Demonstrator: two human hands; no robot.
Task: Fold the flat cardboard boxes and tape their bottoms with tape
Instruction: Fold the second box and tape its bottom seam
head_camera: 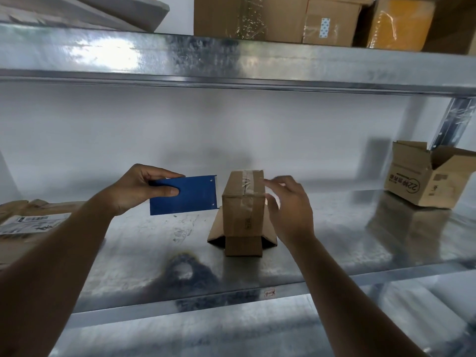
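Note:
A small folded cardboard box point(243, 202) stands upside down on the metal shelf point(334, 240), its open flaps splayed on the surface below. Clear tape point(248, 186) runs over its upturned bottom and down the near face. My left hand point(139, 188) grips a blue tape dispenser point(188, 195), held in the air just left of the box. My right hand point(288, 204) is at the box's right side, its fingers curved with the tips at the box's top right edge, slightly blurred.
A pile of flat cardboard point(28, 222) lies at the shelf's left end. An open printed carton point(430, 173) sits at the right by the upright post. The upper shelf point(231, 60) carries several taped boxes overhead.

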